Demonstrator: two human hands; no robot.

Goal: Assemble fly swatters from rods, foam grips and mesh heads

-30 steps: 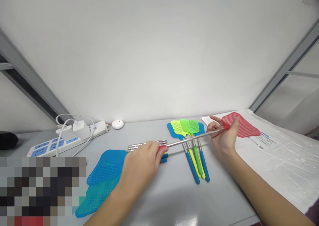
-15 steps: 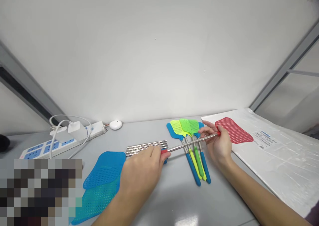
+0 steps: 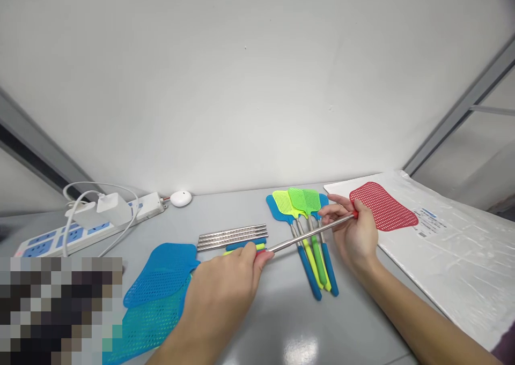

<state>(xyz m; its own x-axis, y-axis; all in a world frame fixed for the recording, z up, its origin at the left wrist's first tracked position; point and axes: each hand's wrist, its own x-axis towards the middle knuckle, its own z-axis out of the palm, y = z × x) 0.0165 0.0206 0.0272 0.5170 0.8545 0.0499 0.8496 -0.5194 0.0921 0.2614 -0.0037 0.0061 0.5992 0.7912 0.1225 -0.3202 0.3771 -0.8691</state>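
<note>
The left hand [image 3: 227, 284] reached in from the front edge of the tabletop [image 3: 346, 333], back upward, its fingers and thumb wrapped around the red grip end of a red swatter [image 3: 384, 207]. The right hand [image 3: 356, 231] came from the front right corner, palm turned inward, thumb pressed on the swatter's red neck and the other fingers loosely curled.

Near the back edge, under the slanting metal shaft [image 3: 309, 236], lay a fan of blue, yellow and green swatters [image 3: 304, 200]. Left of it lay metal rods [image 3: 233, 237], with blue and yellow grips [image 3: 260, 246] partly covered by the left hand. Blue swatter heads [image 3: 164, 274] overlapped toward the front left corner; a power strip [image 3: 148, 207] and a white case [image 3: 181, 199] stood by the back edge. A wrapped package [image 3: 450, 268] covered the right edge.

The shaft spanned the gap between both hands, and the mesh head extended beyond the right thumb, above the package; whether it touched the wrapping was hard to tell.
</note>
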